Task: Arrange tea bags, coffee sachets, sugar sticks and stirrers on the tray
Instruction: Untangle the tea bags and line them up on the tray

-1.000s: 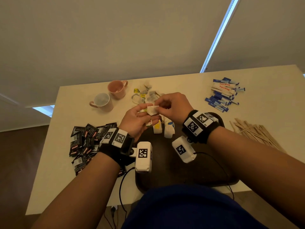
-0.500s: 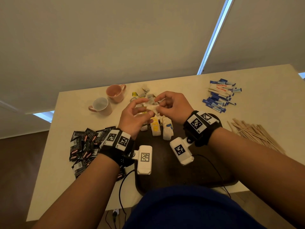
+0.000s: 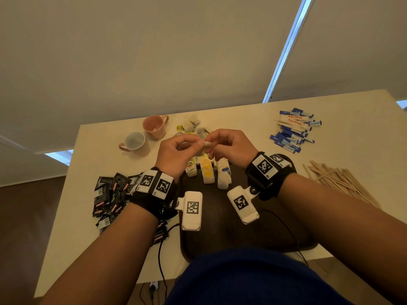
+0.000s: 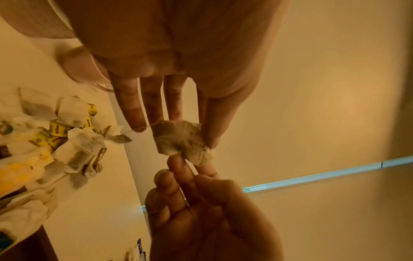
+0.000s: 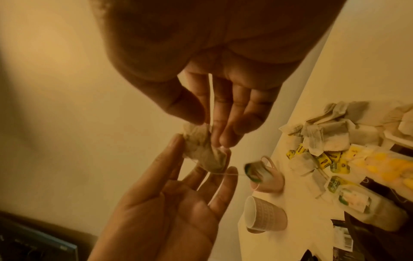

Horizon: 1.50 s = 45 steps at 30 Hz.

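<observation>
A crumpled tea bag (image 3: 207, 148) hangs between both hands above the far edge of the dark tray (image 3: 220, 219). My left hand (image 3: 200, 146) pinches it between thumb and fingers, and my right hand (image 3: 213, 149) pinches its other side. The left wrist view shows the tea bag (image 4: 178, 137) with its string trailing left to a small tag (image 4: 121, 139). In the right wrist view the tag (image 5: 252, 172) dangles beside the tea bag (image 5: 195, 140). Three tea bags (image 3: 207, 173) lie side by side at the tray's far end.
Loose tea bags (image 3: 193, 126) lie piled behind the hands. Two mugs (image 3: 134, 143) stand at far left. Black coffee sachets (image 3: 110, 192) lie left of the tray, blue and white sugar sticks (image 3: 293, 130) at far right, wooden stirrers (image 3: 339, 183) at right.
Both hands have risen a little and drawn toward the far edge with the tea bag. The left fingers, spread half a second ago, now pinch it.
</observation>
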Motion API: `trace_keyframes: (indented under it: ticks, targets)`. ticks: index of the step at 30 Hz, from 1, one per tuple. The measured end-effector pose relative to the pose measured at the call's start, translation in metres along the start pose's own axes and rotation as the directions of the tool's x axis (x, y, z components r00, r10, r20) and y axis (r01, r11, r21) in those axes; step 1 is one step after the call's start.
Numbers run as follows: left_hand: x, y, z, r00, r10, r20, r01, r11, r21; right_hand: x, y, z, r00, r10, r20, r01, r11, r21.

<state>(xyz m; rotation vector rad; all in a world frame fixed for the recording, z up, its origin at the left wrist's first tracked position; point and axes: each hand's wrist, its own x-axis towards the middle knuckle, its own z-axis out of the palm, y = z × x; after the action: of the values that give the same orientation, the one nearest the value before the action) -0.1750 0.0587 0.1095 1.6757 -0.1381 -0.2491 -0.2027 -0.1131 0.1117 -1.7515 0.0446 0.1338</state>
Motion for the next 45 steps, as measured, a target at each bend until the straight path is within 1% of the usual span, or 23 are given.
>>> trace_keyframes:
  ticks: [3,5,8,12,15,17,18,21,22,24,26,29,31,35,36,38,40,41,45]
  targets:
    - [0.003,0.0,-0.001,0.999,-0.038,0.0,0.038,0.998,-0.047,-0.001,0.003,0.003,0.995,-0.099,-0.013,0.097,0.992,-0.082]
    - [0.004,-0.001,-0.003,0.999,-0.053,-0.001,0.053,0.997,-0.052,0.0,0.004,0.004,0.99,-0.133,-0.035,0.129,0.986,-0.104]
    - [0.005,-0.001,-0.006,0.998,-0.07,-0.003,0.07,0.996,-0.059,0.002,0.005,0.003,0.99,-0.134,-0.042,0.127,0.982,-0.143]
    - [0.005,0.002,-0.008,0.998,-0.061,-0.005,0.061,0.998,0.003,0.003,0.004,0.003,0.99,-0.129,-0.049,0.12,0.979,-0.168]
    - [0.005,0.002,-0.009,0.998,-0.027,-0.055,0.029,0.999,0.039,0.003,0.003,0.003,0.989,-0.132,-0.066,0.12,0.981,-0.153]
    - [0.004,0.003,-0.011,0.995,-0.015,-0.101,0.017,1.0,0.019,0.005,0.004,0.002,0.986,-0.131,-0.107,0.113,0.98,-0.162]
    - [0.004,0.004,-0.011,0.995,-0.012,-0.098,0.014,1.0,0.016,0.007,0.005,0.002,0.982,-0.132,-0.136,0.109,0.98,-0.169]
    - [0.001,0.01,-0.007,1.0,0.031,0.006,-0.031,0.998,0.061,0.01,0.003,0.002,0.967,-0.17,-0.191,0.138,0.975,-0.172]
    - [0.0,0.012,-0.005,0.999,0.04,0.032,-0.042,0.997,0.071,0.01,0.001,0.003,0.963,-0.191,-0.19,0.159,0.972,-0.172]
    - [0.001,0.013,-0.003,0.998,0.04,0.04,-0.043,0.995,0.088,0.01,-0.002,0.005,0.959,-0.222,-0.174,0.19,0.964,-0.185]
    - [0.003,0.014,-0.003,0.999,0.027,0.02,-0.029,0.996,0.087,0.01,-0.004,0.006,0.96,-0.243,-0.142,0.21,0.954,-0.212]
    - [0.006,0.015,-0.005,1.0,0.018,-0.009,-0.017,0.998,0.056,0.011,-0.003,0.005,0.96,-0.274,-0.057,0.251,0.933,-0.257]
    - [0.007,0.015,-0.007,0.999,0.02,-0.029,-0.019,0.998,0.066,0.011,-0.002,0.004,0.957,-0.286,-0.048,0.263,0.925,-0.274]
    - [0.011,0.016,-0.01,0.999,0.039,-0.019,-0.037,0.994,0.108,0.013,0.001,0.001,0.946,-0.265,-0.188,0.21,0.94,-0.269]
    - [0.012,0.017,-0.012,0.998,0.057,0.0,-0.057,0.991,0.125,0.015,0.002,0.001,0.949,-0.245,-0.197,0.186,0.943,-0.274]
    - [0.013,0.018,-0.013,0.995,0.089,0.044,-0.095,0.983,0.16,0.016,0.002,0.002,0.975,-0.175,-0.139,0.133,0.955,-0.265]
    - [0.014,0.02,-0.014,0.993,0.102,0.062,-0.11,0.981,0.162,0.016,0.001,0.005,0.989,-0.131,-0.066,0.114,0.968,-0.222]
    - [0.014,0.021,-0.013,0.993,0.102,0.058,-0.109,0.983,0.147,0.015,0.0,0.006,0.991,-0.124,-0.054,0.111,0.973,-0.202]
    - [0.013,0.022,-0.014,0.997,0.069,0.034,-0.072,0.994,0.079,0.015,-0.001,0.006,0.993,-0.089,-0.083,0.075,0.985,-0.154]
